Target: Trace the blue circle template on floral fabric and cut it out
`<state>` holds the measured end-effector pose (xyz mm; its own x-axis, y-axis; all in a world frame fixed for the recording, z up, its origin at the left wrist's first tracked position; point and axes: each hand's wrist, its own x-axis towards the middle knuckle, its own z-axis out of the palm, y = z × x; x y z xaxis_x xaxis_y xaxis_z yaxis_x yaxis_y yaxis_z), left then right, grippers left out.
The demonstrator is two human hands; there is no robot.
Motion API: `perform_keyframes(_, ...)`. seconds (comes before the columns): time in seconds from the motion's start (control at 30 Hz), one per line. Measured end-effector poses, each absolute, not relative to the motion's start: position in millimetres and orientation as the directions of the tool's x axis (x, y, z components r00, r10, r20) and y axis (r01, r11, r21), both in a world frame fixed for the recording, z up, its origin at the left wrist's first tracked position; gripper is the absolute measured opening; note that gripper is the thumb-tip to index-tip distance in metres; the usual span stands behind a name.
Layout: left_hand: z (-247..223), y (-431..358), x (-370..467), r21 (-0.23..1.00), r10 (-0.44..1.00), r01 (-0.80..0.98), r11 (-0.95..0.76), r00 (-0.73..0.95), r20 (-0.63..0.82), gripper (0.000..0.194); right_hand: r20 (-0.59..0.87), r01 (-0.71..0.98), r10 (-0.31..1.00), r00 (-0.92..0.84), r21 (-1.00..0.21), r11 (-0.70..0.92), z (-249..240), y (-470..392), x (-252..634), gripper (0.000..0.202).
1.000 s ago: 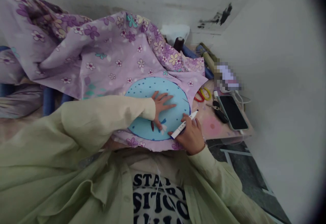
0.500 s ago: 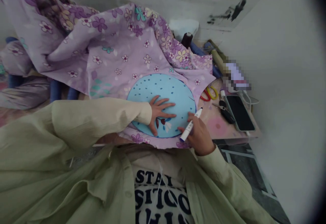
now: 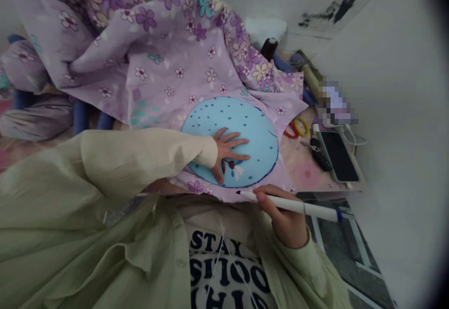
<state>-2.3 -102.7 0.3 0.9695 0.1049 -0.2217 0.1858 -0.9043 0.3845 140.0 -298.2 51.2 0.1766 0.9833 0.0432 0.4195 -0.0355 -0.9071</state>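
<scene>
My left hand lies flat with fingers spread on a light-blue oval piece patterned with dark dots and a flower. Under that oval is lilac floral fabric, spread over the table and bunched up toward the wall. A dark marker line follows the oval's lower right edge. Between the fingers of my right hand is a white marker, its dark tip pointing left just below the oval. From this view I cannot tell whether the tip touches the fabric.
Right of the fabric lie red-and-yellow-handled scissors, keys with a black fob and a phone. A dark thread spool and blue rolls sit behind. A wall borders the right side.
My right hand has moved down from the oval's right edge, and the marker has swung round so its tip points left. A dark line now shows along the lower right edge. My left hand stays on the oval.
</scene>
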Motion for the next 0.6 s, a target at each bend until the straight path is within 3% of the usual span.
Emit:
perform_keyframes(0.33, 9, -105, 0, 0.360, 0.109, 0.211, -0.909, 0.952, -0.285, 0.104, 0.059, 0.551, 0.988, 0.145, -0.834, -0.031, 34, -294, 122, 0.011)
perform_keyframes(0.6, 3, -103, -1, 0.425, 0.105, 0.182, -0.887, 0.975, -0.198, 0.105, -0.148, 0.283, 0.973, 0.178, -0.939, -0.194, 22, -290, 118, 0.022)
